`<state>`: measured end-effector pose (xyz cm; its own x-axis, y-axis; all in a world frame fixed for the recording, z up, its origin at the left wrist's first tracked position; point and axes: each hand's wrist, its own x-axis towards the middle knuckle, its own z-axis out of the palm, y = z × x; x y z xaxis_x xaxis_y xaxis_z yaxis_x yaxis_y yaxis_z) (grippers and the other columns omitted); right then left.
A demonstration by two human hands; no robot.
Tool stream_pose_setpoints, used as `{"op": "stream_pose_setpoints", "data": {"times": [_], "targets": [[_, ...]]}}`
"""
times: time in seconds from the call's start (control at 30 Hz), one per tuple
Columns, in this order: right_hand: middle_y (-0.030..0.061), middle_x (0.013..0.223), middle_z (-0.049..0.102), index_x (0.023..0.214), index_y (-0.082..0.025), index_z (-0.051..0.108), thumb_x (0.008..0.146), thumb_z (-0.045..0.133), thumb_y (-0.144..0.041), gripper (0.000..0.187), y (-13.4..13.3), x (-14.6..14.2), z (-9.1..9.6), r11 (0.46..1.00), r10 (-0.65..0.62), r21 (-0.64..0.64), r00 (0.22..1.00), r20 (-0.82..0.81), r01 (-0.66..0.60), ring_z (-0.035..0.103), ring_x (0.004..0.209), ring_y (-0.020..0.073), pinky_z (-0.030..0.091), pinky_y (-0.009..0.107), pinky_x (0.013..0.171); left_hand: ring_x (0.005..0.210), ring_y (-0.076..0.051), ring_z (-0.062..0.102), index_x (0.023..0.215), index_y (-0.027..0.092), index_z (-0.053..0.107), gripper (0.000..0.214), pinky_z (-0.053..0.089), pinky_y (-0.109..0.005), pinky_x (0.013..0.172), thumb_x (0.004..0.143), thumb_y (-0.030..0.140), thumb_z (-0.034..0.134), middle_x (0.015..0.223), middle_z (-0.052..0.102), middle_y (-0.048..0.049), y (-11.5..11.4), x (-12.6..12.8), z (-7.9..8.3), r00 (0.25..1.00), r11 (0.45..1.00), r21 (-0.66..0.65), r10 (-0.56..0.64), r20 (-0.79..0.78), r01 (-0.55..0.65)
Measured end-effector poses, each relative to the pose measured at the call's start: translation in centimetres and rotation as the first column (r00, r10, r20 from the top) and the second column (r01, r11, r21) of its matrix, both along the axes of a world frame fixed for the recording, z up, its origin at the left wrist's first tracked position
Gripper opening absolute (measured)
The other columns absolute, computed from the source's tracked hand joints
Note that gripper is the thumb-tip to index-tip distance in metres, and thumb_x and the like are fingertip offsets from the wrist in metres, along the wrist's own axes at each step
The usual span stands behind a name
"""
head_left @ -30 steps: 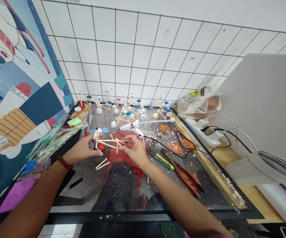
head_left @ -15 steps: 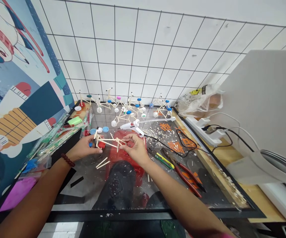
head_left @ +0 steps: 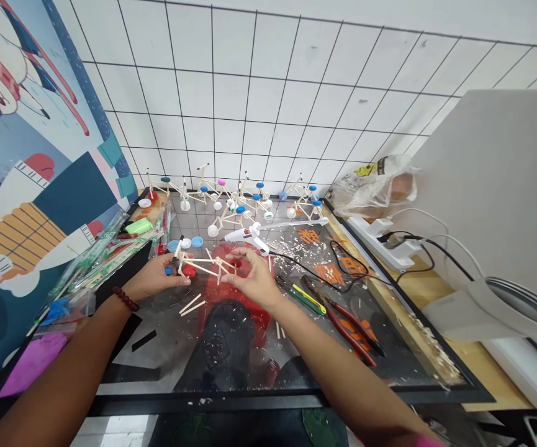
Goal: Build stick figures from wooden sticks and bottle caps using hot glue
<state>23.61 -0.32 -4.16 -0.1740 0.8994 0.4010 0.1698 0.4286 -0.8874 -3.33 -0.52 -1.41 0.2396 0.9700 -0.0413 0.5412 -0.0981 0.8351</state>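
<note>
A small bicycle-like frame of thin wooden sticks (head_left: 203, 264) is held up over the glass tabletop between my two hands. My left hand (head_left: 154, 276) grips its left end, where an upright stick has a dark tip. At the other end, the thumb and fingers of my right hand (head_left: 254, 280) close around the crossed sticks. Behind the frame shows a red bottle cap (head_left: 188, 270). Blue bottle caps (head_left: 197, 241) and a white cap (head_left: 185, 243) lie just beyond it. A white glue gun (head_left: 244, 234) rests past my right hand.
Several finished stick bicycles with cap wheels (head_left: 240, 211) stand along the back. Pliers (head_left: 349, 332) and a yellow-green cutter (head_left: 309, 299) lie at right, near a power strip (head_left: 384, 242). Loose sticks (head_left: 192, 305) lie below my left hand. Packaged sticks (head_left: 95, 254) are at left.
Both hands keep the stick frame at almost the same place. My right hand's fingers have shifted slightly at its right end. The view has moved a little.
</note>
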Motion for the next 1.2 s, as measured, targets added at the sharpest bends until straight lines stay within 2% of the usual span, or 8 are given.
{"op": "stream_pose_setpoints", "data": {"times": [0.07,0.17,0.37,0.5,0.63,0.87,1.07,1.2], "targets": [[0.0079,0.114,0.07,0.11,-0.023,0.061,0.074,0.08,-0.033,0.042,0.3,0.6,0.3,1.0,0.0,0.027,1.0,-0.027,0.001,0.064,0.11,0.0234,0.046,0.042,0.102,0.086,-0.029,0.069,0.119,0.019,0.069,0.064,0.056,-0.037,0.07,0.062,0.044,0.082,0.095,0.074,-0.0107,-0.1,0.1,0.3,1.0,1.0,-0.003,0.008,-0.012,-0.008],[0.0071,0.112,0.071,0.109,-0.023,0.064,0.084,0.069,-0.038,0.03,0.9,1.6,0.6,1.0,-0.021,-0.003,0.998,-0.063,0.021,0.065,0.107,0.022,0.047,0.042,0.101,0.09,-0.028,0.068,0.122,0.018,0.067,0.065,0.056,-0.037,0.076,0.064,0.044,0.081,0.1,0.073,-0.0105,-0.2,0.3,0.6,1.0,0.999,-0.048,0.01,-0.021,-0.011],[0.0058,0.11,0.073,0.114,-0.026,0.067,0.069,0.085,-0.036,0.05,1.2,1.8,0.1,0.997,0.057,0.04,0.992,0.116,-0.062,0.065,0.106,0.0248,0.046,0.046,0.101,0.09,-0.026,0.066,0.126,0.017,0.064,0.068,0.054,-0.037,0.08,0.065,0.043,0.08,0.108,0.071,-0.0109,-0.1,0.1,0.1,1.0,0.996,-0.085,0.006,0.005,-0.006],[0.0047,0.105,0.074,0.103,-0.027,0.072,0.071,0.084,-0.029,0.035,0.9,1.3,-0.6,0.993,0.03,0.102,0.973,0.228,-0.054,0.064,0.105,0.0247,0.046,0.046,0.099,0.079,-0.021,0.064,0.132,0.02,0.06,0.074,0.052,-0.036,0.077,0.065,0.042,0.081,0.102,0.071,-0.0085,0.2,-0.3,-0.6,1.0,0.997,-0.078,-0.007,-0.003,0.007],[0.0044,0.102,0.074,0.098,-0.026,0.073,0.072,0.083,-0.027,0.028,0.9,1.1,-0.9,0.995,0.004,0.1,0.971,0.24,-0.029,0.064,0.105,0.0247,0.044,0.047,0.1,0.075,-0.019,0.061,0.137,0.021,0.055,0.08,0.052,-0.035,0.074,0.064,0.043,0.082,0.106,0.069,-0.0087,0.2,-0.5,-0.8,1.0,0.996,-0.081,-0.025,0.014,0.026],[0.0054,0.11,0.073,0.105,-0.026,0.072,0.071,0.084,-0.028,0.036,0.8,1.1,-0.9,0.993,-0.014,0.121,0.972,0.236,-0.015,0.062,0.112,0.0259,0.041,0.048,0.104,0.076,-0.019,0.061,0.137,0.022,0.056,0.079,0.05,-0.035,0.077,0.064,0.042,0.081,0.105,0.069,-0.0079,0.0,-0.2,-0.4,1.0,0.996,-0.087,0.002,0.005,-0.001],[0.0049,0.105,0.074,0.093,-0.027,0.076,0.071,0.084,-0.027,0.023,0.7,0.9,-0.8,0.993,-0.05,0.112,0.975,0.216,0.026,0.064,0.11,0.0257,0.04,0.047,0.104,0.073,-0.019,0.059,0.134,0.018,0.058,0.073,0.049,-0.033,0.074,0.068,0.043,0.079,0.087,0.067,-0.0051,0.1,-0.3,-0.4,1.0,0.994,-0.109,-0.015,0.004,0.016],[0.0049,0.105,0.074,0.09,-0.027,0.077,0.068,0.086,-0.025,0.024,0.6,0.7,-0.6,0.996,-0.057,0.08,0.974,0.22,0.04,0.066,0.107,0.0261,0.037,0.049,0.106,0.073,-0.019,0.06,0.135,0.02,0.058,0.072,0.048,-0.033,0.075,0.07,0.043,0.078,0.085,0.067,-0.0046,0.2,-0.4,-0.3,1.0,0.992,-0.124,-0.022,-0.003,0.022]]}}
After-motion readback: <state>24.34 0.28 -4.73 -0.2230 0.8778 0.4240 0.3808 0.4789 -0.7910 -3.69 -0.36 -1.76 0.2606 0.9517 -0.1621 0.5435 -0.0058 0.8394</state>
